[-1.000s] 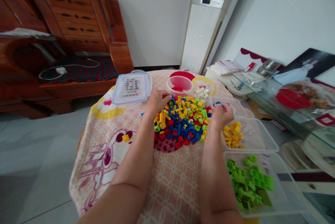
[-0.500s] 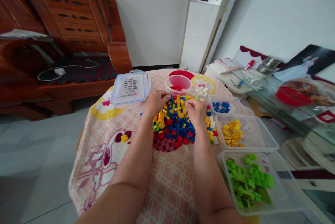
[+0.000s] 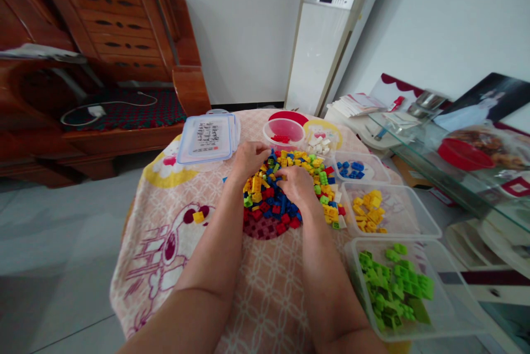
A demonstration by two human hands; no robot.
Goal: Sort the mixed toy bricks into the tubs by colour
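Observation:
A heap of toy building bricks [image 3: 285, 205] in blue, yellow, red and green lies on the table between my forearms. At the heap's far left edge is my left hand [image 3: 249, 159], its fingers curled together; whatever they may hold is hidden. My right hand [image 3: 296, 184] is over the middle of the heap, thumb and forefinger apart and touching the bricks, with nothing visible between them. Just behind the heap stands a pink bowl [image 3: 293, 144] with red bricks [image 3: 280, 138] inside. White bricks [image 3: 319, 144] sit right of that bowl.
Along the right side stand clear tubs with blue bricks [image 3: 350, 169], yellow bricks [image 3: 367, 210] and green bricks [image 3: 393, 288]. Lidded containers [image 3: 207, 138] are at the back left. One yellow brick [image 3: 199, 217] lies alone on the patterned cloth [image 3: 265, 293]. A glass shelf [image 3: 447, 177] adjoins on the right.
My right hand has moved left and nearer to me, from the heap's right far side onto its middle. The green and yellow bricks it covered now show. My left hand has barely moved.

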